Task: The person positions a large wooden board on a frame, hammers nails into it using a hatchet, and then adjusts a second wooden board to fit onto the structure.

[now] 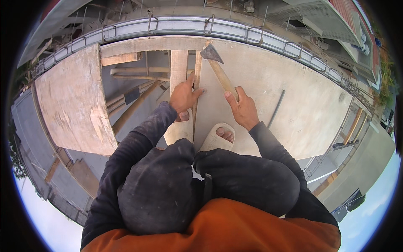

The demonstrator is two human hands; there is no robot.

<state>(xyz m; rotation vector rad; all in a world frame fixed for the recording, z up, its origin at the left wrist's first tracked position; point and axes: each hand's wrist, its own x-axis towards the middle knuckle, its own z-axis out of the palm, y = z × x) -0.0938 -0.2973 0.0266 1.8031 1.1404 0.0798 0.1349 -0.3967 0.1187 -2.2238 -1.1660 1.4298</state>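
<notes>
My right hand is closed around the wooden handle of a hatchet. Its dark, wedge-shaped head lies over the far edge of a pale plywood sheet. To the left, my left hand reaches across a narrow wooden strip along the sheet's edge. Its thumb and index finger are apart, the index pointing away from me and the thumb toward the plywood. The lower fingers are partly hidden. Beside it runs a light timber plank.
Left of the plank is a framed opening with bamboo poles below. Another plywood panel lies further left. A thin dark rod rests on the right sheet. My sandalled foot stands on it. Steel bars line the far edge.
</notes>
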